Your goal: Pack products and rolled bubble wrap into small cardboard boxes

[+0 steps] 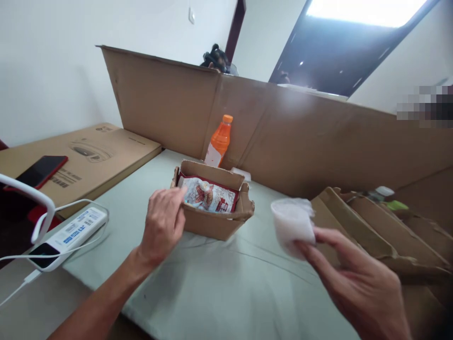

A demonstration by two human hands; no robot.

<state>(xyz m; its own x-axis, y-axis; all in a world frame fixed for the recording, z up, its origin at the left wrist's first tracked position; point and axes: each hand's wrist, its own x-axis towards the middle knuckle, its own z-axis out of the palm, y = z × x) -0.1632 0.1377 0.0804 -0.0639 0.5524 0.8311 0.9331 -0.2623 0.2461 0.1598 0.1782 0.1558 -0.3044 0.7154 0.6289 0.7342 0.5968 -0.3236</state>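
Note:
A small open cardboard box (pixel 215 222) sits mid-table with a red and white snack packet (pixel 208 194) lying inside. My left hand (pixel 163 224) rests at the box's left edge, fingers curled against its rim and touching the packet's corner. My right hand (pixel 357 278) is to the right of the box, above the table, pinching a small white translucent packet (pixel 292 222) between thumb and fingers.
An orange drink bottle (pixel 220 140) stands behind the box against a tall cardboard wall (pixel 300 137). Folded cardboard boxes (pixel 382 231) lie at right. At left are a flat carton (pixel 92 156) with a red phone (pixel 41 171), and a white power bank (pixel 69 236) with cables.

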